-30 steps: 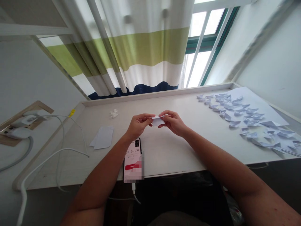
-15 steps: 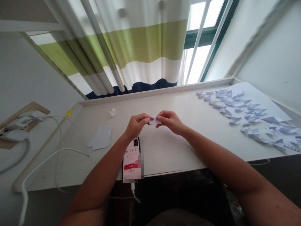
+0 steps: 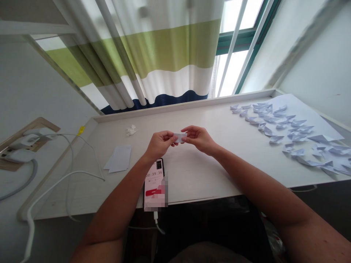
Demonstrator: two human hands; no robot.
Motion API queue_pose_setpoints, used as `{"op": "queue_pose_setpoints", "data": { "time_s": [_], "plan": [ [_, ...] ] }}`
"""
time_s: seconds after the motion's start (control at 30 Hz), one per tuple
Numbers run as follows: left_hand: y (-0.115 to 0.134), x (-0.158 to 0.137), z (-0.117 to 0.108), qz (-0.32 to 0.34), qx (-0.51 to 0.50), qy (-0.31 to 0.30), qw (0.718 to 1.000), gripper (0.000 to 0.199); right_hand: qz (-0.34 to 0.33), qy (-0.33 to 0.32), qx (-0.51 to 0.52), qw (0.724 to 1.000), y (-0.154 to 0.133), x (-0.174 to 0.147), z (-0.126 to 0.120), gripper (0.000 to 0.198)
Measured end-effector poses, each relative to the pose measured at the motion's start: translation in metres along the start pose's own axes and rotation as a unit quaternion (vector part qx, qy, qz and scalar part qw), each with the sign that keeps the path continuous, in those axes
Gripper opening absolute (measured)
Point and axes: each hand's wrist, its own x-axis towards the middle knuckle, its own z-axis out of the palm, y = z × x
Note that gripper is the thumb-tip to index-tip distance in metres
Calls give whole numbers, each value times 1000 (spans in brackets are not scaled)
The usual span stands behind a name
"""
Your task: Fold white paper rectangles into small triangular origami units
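Near the centre of the frame, a small piece of folded white paper (image 3: 180, 137) is held up between two bare hands, above the white desk (image 3: 203, 179). The left hand (image 3: 161, 144) pinches its left end: the thumb lies on the face turned to the camera and the other fingers curl behind, so that grip is closed on the paper with hardly any gap. The right hand (image 3: 200, 140) has its thumb against the lower right corner, while its index finger arches above the upper right edge, leaving a narrow space between the two. Other fingers bend in below, at the paper's right end; how firmly they press is hidden.

Just below the left wrist, at lower centre, lies a smartphone (image 3: 153, 182) with a timer reading 00:39:36 and a white charging cable (image 3: 156, 216) plugged into its lower end. Left of centre is a small stack of white paper slips (image 3: 120, 159), its pieces slightly fanned, and above it a crumpled white tissue (image 3: 131, 130). At the right of the frame, many small folded paper boats (image 3: 270, 119) are spread out, a number of them resting on a large white sheet (image 3: 290, 106).
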Motion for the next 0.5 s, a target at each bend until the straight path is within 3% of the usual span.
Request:
{"op": "queue_pose_setpoints", "data": {
  "time_s": [0.33, 0.5],
  "plan": [
    [0, -2, -4, 14, 65, -51, 996, 37, 22, -24, -78, 996, -7, -1, -2, 40],
    [6, -5, -1, 23, 91, -57, 994, 31, 24, -25, -106, 994, -8, -1, 0, 49]
  ]
}}
